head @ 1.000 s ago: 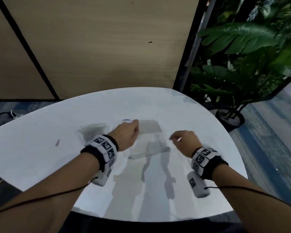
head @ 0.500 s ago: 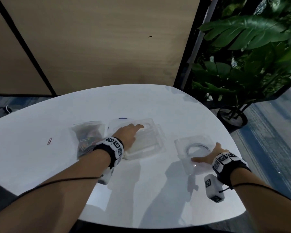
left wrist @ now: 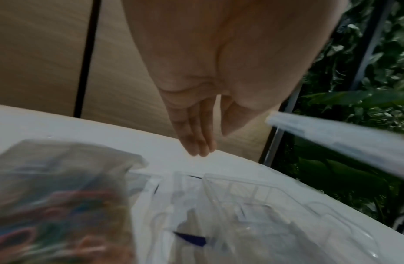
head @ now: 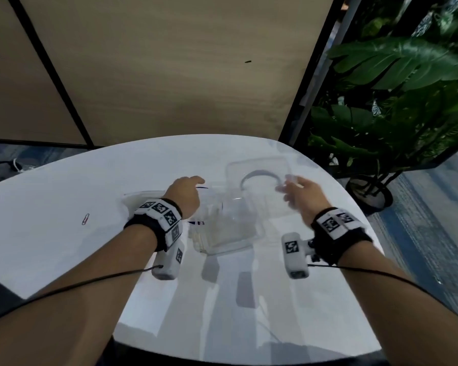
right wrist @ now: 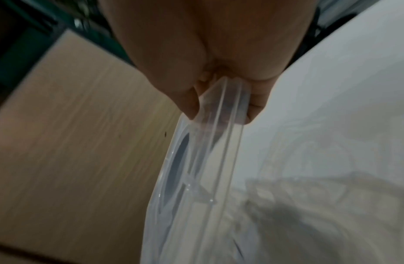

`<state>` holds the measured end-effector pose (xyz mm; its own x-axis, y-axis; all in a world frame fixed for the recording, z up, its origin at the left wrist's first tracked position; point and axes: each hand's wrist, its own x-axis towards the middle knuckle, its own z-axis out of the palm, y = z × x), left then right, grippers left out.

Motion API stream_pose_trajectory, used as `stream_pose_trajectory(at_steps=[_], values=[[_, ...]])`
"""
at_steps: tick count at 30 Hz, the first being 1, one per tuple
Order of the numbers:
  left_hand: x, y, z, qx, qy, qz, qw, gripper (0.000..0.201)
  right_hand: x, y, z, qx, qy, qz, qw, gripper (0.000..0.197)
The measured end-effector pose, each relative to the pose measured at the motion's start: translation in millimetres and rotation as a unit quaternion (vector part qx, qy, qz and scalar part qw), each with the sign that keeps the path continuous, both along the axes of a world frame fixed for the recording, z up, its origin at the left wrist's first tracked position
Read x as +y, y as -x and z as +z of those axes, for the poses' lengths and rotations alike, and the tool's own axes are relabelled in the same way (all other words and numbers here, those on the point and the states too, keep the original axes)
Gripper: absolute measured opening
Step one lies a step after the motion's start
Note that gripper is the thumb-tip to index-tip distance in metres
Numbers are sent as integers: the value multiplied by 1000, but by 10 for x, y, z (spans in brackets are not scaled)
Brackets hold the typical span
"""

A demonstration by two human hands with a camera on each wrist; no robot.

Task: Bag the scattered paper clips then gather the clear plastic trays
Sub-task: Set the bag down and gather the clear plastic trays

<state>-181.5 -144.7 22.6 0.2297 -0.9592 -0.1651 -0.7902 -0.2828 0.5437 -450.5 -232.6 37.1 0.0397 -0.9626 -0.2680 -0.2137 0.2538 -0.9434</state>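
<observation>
My right hand (head: 299,192) pinches the edge of a clear plastic tray (head: 259,180) with a round ring moulded in it, held tilted in the air; the right wrist view shows thumb and fingers clamped on its rim (right wrist: 207,142). Below it a second clear tray (head: 230,228) lies on the white table (head: 50,247). My left hand (head: 185,192) hovers over that tray's far left corner, fingers (left wrist: 196,139) straight and holding nothing. A clear bag of coloured paper clips (left wrist: 49,205) lies left of the tray, mostly hidden behind my left wrist. One red paper clip (head: 85,219) lies loose further left.
The table is rounded and its right edge falls off close to the held tray. A large potted plant (head: 394,101) stands on the floor beyond that edge. A wooden wall panel (head: 169,75) rises behind the table.
My right hand has lifted the ring tray off the table's right side and carried it left, above the other tray. My left hand has come off that tray and now hovers.
</observation>
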Motion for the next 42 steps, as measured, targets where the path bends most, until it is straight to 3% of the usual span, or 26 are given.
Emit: stream_pose_trajectory(at_steps=[3,7,16,18,20,23,25,30,38,42], values=[[168,-61,-35,19,-23,25,999,41,177,-269,-316,19,-49,54,997,31],[280,-44,-141,6,-81,14,997,54,277,-379,-554,61,-76,62,993,26],[227,118,-169,23,-105,22,994,68,290,-515,-586,45,-57,48,996,22],[229,112,-190,31,-112,26,993,70,255,-526,-617,86,-39,59,994,29],[227,107,-194,35,-114,30,992,71,213,-512,-629,182,-5,76,980,36],[210,85,-177,60,-123,44,990,72,196,-496,-595,395,75,107,910,38],[187,48,-178,102,-122,70,985,72,216,-518,-596,429,78,125,891,33],[175,-164,-61,124,-126,104,979,66,298,-648,-611,297,-21,108,948,30],[249,-276,-39,226,-134,136,955,55,308,-594,-413,150,-146,48,977,35],[259,-291,-42,231,-172,136,948,44,359,-607,-397,174,-113,69,976,32]])
